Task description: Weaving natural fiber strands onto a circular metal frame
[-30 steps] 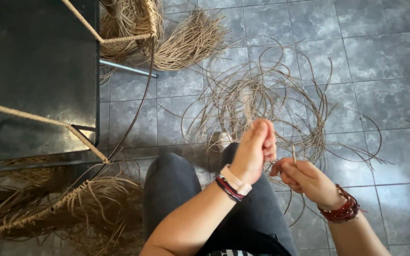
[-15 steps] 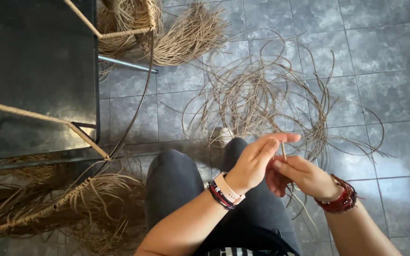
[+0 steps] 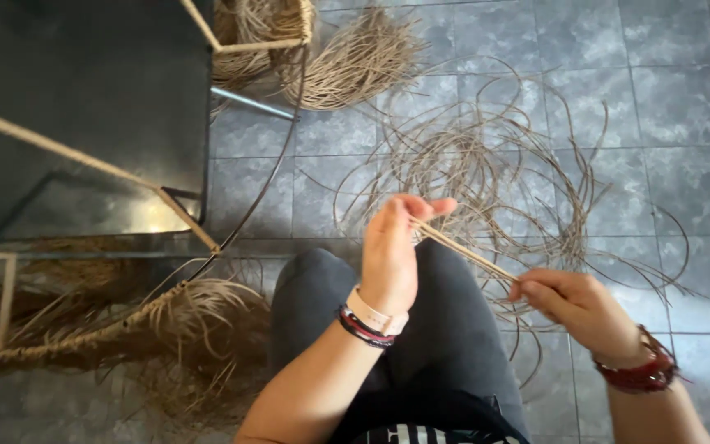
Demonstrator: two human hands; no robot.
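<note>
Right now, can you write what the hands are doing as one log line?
left hand: pinches strip end | right hand: pinches other end | straw strip: stretched taut between | loose straw tangle: on tiled floor

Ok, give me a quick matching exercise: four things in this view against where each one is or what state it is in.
Things:
1. left hand
2. right hand
3. loose fibre tangle
4. fibre strand

Places or states:
A. spread on the grey tiled floor
B. stretched taut between both hands
C. pinching the strand's upper end, above the knees
D. pinching the strand's lower end

Pairs: 1-C, 2-D, 3-A, 4-B
</note>
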